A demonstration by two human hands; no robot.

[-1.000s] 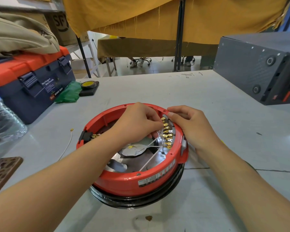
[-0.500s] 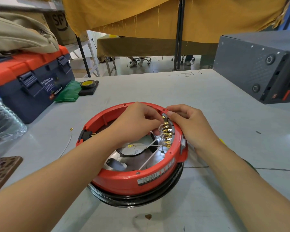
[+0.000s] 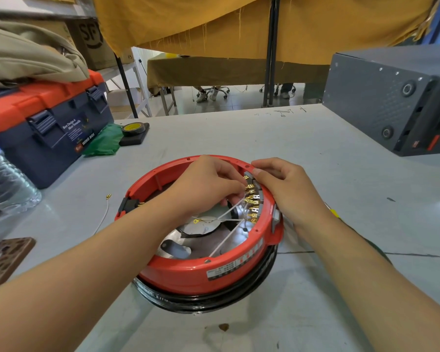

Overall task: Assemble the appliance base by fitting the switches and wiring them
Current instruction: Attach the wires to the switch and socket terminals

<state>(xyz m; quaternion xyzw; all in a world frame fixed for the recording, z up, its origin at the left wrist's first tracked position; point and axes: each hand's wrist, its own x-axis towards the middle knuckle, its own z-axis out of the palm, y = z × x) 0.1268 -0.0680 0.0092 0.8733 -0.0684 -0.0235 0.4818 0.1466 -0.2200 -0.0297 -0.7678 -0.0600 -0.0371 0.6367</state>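
A round red appliance base (image 3: pixel 188 273) lies upside down on the grey table, with a black rim beneath it. Along its right inner wall runs a grey switch block (image 3: pixel 256 196) with a row of brass terminals. White wires (image 3: pixel 226 240) fan from those terminals across the shiny metal plate inside. My left hand (image 3: pixel 206 184) reaches into the base with its fingers curled, pinching a white wire connector at the upper terminals. My right hand (image 3: pixel 290 191) grips the red rim and the switch block from outside. A black switch (image 3: pixel 128 205) sits in the left wall.
A loose white wire with a brass tip (image 3: pixel 106 207) lies left of the base. Further left stand a blue and orange toolbox (image 3: pixel 48 128), a water bottle (image 3: pixel 5 181), a green cloth and a tape roll (image 3: pixel 135 129). A dark grey box (image 3: pixel 391 97) occupies the back right.
Both hands stay at the switch block; my left fingers have shifted slightly along the upper terminals. The base has barely moved.
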